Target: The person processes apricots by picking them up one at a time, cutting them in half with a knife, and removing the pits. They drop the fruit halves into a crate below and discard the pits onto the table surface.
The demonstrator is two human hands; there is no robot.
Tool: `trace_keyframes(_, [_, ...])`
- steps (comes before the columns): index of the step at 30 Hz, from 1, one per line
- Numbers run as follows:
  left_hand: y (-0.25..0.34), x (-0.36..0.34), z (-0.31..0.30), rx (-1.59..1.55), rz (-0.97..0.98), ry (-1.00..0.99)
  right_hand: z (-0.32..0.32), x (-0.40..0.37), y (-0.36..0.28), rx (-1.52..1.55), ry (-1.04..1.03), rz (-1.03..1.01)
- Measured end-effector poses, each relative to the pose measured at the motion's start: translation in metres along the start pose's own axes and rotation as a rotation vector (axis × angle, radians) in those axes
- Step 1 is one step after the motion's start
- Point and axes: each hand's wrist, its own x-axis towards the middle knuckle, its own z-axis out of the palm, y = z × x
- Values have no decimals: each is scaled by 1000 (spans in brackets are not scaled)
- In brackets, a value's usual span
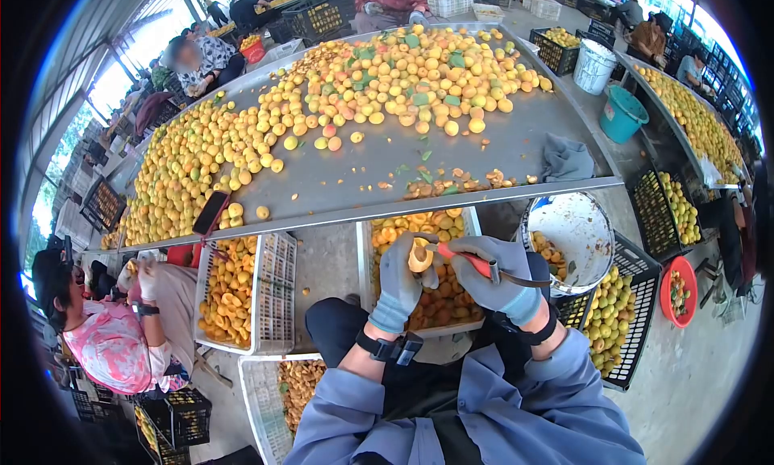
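Note:
My left hand (395, 281), in a grey glove, is closed round an opened apricot (420, 256) with its hollow facing up. In my gloved right hand (504, 278) is a red-handled tool (476, 263) with a dark curved metal end sticking out to the right. The tool's other end reaches the apricot's edge. Both hands are over a white crate (364, 259) of apricot pieces in front of my lap. Close by my right hand stands a white bucket (592, 251), with apricot pieces inside and a stained wall.
A metal table (355, 179) ahead bears a heap of apricots (403, 78), scraps and a grey cloth (567, 157). A phone (210, 213) sits at its left edge. Black crates (641, 328) stand right, another white crate (274, 284) left. A co-worker in pink (113, 336) sits at left.

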Motion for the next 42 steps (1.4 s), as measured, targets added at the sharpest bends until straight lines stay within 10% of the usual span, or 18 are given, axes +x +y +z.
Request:
trace_keyframes(8, [4,0,-5,256,58,28,4,8,17,-4,-105,-95])
trace_keyframes(22, [2,51,-36,123,-14,63,36,42,54,551,-128,453])
trace_keyframes(30, [15,117,-55,57,-108,34,49,99,93,388,-58,251])
trace_keyframes(36, [-21,146,-75,176,5,28,53,131,114,282,-147,297])
trace_keyframes(38, [-35,151,-84,738,504,-26,57,129,118,263,-164,308])
trace_keyframes(39, [-38,152,-85,314,151,-8,57,132,116,250,-139,264])
trace_keyframes(42, [-44,158,-83,149,65,60,57,142,120,198,-145,185])
